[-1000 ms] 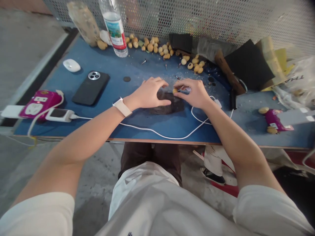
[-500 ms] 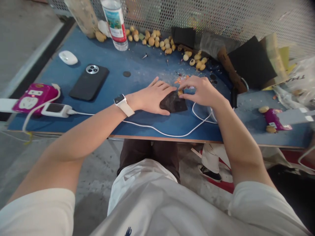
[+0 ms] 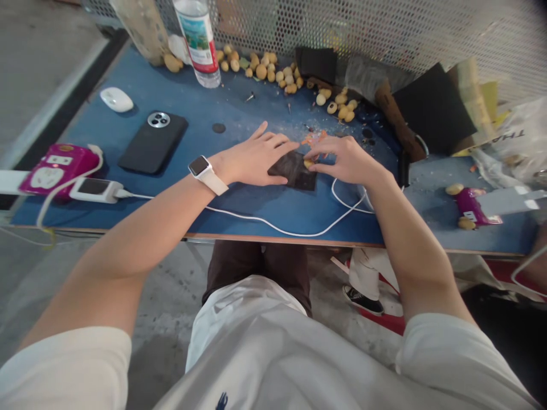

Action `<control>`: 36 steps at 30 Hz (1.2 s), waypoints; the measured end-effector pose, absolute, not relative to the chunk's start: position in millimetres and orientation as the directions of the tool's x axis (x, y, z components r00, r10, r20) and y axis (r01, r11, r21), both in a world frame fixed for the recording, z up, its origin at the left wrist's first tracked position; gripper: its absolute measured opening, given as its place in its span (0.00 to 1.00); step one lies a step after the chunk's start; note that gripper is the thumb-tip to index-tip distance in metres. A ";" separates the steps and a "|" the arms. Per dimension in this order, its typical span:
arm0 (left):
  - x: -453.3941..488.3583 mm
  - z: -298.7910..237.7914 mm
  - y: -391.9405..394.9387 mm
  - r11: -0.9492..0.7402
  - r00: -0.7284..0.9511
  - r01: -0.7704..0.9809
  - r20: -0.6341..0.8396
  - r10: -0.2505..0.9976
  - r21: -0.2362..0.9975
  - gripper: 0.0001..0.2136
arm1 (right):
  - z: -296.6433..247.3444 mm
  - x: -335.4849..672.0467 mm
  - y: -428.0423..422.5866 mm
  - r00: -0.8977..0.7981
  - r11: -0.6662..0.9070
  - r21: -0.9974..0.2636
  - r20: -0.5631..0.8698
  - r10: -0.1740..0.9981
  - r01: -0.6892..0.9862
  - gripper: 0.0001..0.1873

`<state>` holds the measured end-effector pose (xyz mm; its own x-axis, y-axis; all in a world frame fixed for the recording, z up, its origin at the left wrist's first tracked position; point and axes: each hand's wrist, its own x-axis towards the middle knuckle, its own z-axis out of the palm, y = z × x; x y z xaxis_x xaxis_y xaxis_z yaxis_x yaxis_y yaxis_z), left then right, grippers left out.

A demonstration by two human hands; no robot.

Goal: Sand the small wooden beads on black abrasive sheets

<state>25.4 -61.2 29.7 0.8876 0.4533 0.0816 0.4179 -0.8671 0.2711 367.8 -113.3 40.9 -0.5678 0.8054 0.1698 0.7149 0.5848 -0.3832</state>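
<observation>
My left hand [image 3: 265, 157] lies flat, fingers spread, on the left part of a dark, sandpaper-like sheet [image 3: 301, 177] on the blue table. A watch [image 3: 208, 175] with a pale strap is on that wrist. Over the sheet's right side, my right hand [image 3: 337, 155] pinches a small yellowish-brown piece [image 3: 307, 163] between thumb and fingers, against or just above the sheet. Its exact kind is unclear. Orange scraps [image 3: 314, 138] and pale dust lie just beyond the fingertips. A white cable [image 3: 294, 233] loops in front of both hands.
Several round, tan gourd-like pieces [image 3: 261, 71] line the back beside a water bottle [image 3: 199, 51]. To the left are a phone [image 3: 152, 142], a white mouse-shaped object [image 3: 117, 99] and a purple power strip [image 3: 60, 168]. Dark sheets [image 3: 433, 108] stand at back right. Another person's shoe [image 3: 363, 300] shows below.
My left hand and the dark sheet have shifted slightly left and away from me. The right hand stays in its pinch, a little further left, with the small piece.
</observation>
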 end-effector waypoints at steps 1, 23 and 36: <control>22.8 29.7 -57.4 -0.863 0.881 0.429 0.087 0.465 0.268 0.45 | 40.9 368.2 -113.1 -0.570 0.583 -0.382 0.159 0.806 0.717 0.16; 56.1 2.3 -102.3 -0.722 0.703 0.545 0.238 0.670 0.426 0.56 | 29.1 351.5 -111.4 -0.499 0.555 -0.441 0.247 0.830 0.705 0.10; 49.2 -6.4 -71.1 -0.762 0.785 0.451 0.200 0.586 0.464 0.66 | 38.3 366.4 -110.7 -0.542 0.567 -0.487 0.208 0.814 0.665 0.10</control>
<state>49.2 -71.1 -6.4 0.7852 0.5861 0.1996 0.4511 -0.7624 0.4640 366.4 -110.7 38.3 -0.5421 0.8141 0.2083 0.6646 0.5671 -0.4865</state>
